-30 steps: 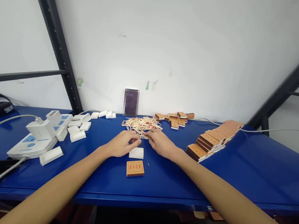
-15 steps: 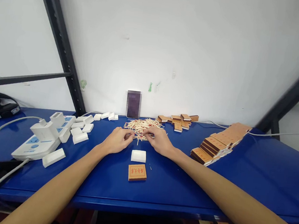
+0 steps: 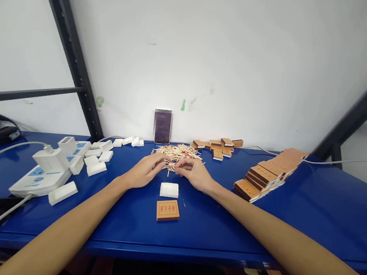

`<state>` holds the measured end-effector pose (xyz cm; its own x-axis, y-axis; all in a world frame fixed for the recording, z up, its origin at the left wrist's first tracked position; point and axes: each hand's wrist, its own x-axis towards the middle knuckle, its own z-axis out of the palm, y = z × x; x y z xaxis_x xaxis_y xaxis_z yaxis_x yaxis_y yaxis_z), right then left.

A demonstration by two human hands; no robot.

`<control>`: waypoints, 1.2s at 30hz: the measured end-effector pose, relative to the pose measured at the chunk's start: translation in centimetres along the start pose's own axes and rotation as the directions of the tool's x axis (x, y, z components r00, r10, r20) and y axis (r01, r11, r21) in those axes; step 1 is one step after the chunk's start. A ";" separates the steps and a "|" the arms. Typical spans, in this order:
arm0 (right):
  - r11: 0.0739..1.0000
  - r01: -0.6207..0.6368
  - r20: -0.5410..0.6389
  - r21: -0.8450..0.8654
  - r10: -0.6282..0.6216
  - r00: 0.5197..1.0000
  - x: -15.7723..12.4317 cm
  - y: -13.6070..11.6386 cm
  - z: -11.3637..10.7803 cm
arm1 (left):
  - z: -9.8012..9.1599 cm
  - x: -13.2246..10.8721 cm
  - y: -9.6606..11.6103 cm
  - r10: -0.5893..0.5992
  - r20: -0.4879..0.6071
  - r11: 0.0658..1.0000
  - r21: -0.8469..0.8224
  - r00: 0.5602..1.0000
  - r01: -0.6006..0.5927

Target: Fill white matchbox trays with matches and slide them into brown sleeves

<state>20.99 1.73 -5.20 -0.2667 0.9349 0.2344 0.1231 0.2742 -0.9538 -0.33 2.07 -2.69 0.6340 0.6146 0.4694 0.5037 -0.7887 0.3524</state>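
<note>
A loose heap of wooden matches [image 3: 182, 152] with red heads lies near the wall. My left hand [image 3: 143, 170] is at the heap's near left edge, its fingers stretched over the matches and the thumb apart. From the right, my right hand [image 3: 194, 173] reaches the near edge with thumb and fingertips pinched together; what is between them is too small to make out. Just in front of the hands lies a white matchbox tray [image 3: 169, 190]. Nearer to me is an orange-brown matchbox sleeve [image 3: 167, 210] with red lettering.
Several white trays [image 3: 96, 169] lie at the left beside a power strip [image 3: 41, 181] with chargers and cables. A phone [image 3: 162, 126] leans on the wall. Matchboxes [image 3: 218, 149] are piled behind on the right; a long stepped row of matchboxes [image 3: 264, 176] stands farther right on the blue table [image 3: 213, 232].
My left hand's fingers have loosened from a pinch and stretched forward over the matches. My right hand stays near the heap, its fingertips slightly lower. The view has shifted slightly.
</note>
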 end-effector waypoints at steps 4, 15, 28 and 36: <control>1.000 0.012 0.012 -0.001 -0.012 1.000 0.1 0.3 0.0 | -0.3 -0.1 -0.1 0.035 -0.062 0.997 -0.064 0.997 -0.039; 0.993 0.086 -0.018 0.080 -0.085 0.996 -0.2 0.3 0.0 | 1.2 0.3 0.5 -0.088 -0.079 0.982 -0.174 0.993 0.074; 0.985 0.138 0.031 -0.104 -0.135 0.990 -0.4 -0.2 0.1 | 1.1 0.4 0.6 -0.088 -0.011 0.993 -0.085 0.996 0.087; 0.952 0.194 0.130 -0.238 -0.166 0.977 -0.6 0.1 -0.1 | 0.5 0.1 0.2 -0.026 0.112 0.999 0.021 0.993 0.024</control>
<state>21.24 1.19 -5.42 -0.4058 0.8387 0.3633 0.2933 0.4960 -0.8173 0.16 1.98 -3.00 0.6820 0.6329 0.3665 0.5311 -0.7731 0.3467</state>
